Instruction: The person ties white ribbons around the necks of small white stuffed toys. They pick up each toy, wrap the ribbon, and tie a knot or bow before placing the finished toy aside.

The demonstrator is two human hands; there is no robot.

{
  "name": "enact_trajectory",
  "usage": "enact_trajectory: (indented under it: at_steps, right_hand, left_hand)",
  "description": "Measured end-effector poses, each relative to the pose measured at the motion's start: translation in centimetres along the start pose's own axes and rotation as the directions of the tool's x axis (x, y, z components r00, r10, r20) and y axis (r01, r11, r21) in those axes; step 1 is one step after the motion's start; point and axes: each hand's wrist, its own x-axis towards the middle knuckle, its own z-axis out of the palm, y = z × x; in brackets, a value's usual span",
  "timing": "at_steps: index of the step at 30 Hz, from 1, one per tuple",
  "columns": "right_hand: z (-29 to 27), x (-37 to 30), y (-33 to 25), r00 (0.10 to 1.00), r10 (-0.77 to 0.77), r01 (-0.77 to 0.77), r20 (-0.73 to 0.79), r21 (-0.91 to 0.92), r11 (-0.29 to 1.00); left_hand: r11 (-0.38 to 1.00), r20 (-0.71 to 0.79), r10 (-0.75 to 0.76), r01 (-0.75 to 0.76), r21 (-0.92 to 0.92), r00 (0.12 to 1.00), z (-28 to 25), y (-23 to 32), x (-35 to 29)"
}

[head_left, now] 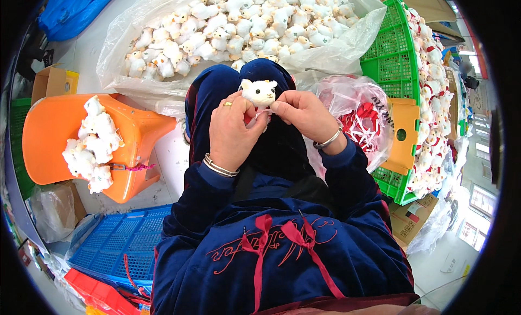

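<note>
A small white plush lamb (259,92) with dark eyes is held upright above my knees, its head facing away to the right. My left hand (233,131) is closed around its body from the left, thumb at the front. Some red cloth shows between those fingers, just below the head. My right hand (310,115) is closed in a pinch at the neck, where a thin pale ribbon (264,112) runs between the two hands. The lower body of the toy is mostly hidden by my fingers.
Beyond my knees, a clear plastic sheet (122,54) holds many white plush toys. Several more lie on an orange stool (46,136) at left. To the right are a bag of red pieces with white ribbons (361,122) and a green crate (388,54). A blue crate (116,244) stands lower left.
</note>
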Motion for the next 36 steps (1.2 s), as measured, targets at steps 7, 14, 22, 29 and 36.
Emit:
enact_trajectory:
  at_steps: [7, 14, 22, 29, 36]
  right_hand:
    - [3.0, -1.7, 1.5, 0.993, 0.054, -0.079, 0.101, 0.263, 0.962]
    - [3.1, -1.6, 2.0, 0.997, -0.033, 0.027, -0.074, -0.091, 0.995]
    - [3.1, -2.0, 1.0, 0.981, 0.047, -0.038, -0.186, 0.049, 0.998]
    - [2.2, -2.4, -0.5, 0.935, 0.353, -0.280, -0.045, 0.519, 0.808]
    - [2.7, -1.8, 1.4, 0.990, 0.011, -0.002, -0.138, 0.068, 0.998]
  left_hand:
    - [0.988, 0.016, -0.079, 0.080, -0.130, 0.997, 0.1, -0.7, -0.5]
    - [0.943, 0.106, -0.150, 0.175, -0.284, 0.983, -1.3, -0.7, -0.1]
    - [0.981, 0.050, -0.088, 0.095, -0.170, 0.995, -0.7, -0.4, -0.8]
    - [0.996, 0.021, 0.002, 0.000, -0.085, 1.000, -0.6, -0.5, -1.3]
    - [0.995, 0.036, -0.006, 0.010, -0.096, 0.999, -0.8, -0.5, -1.6]
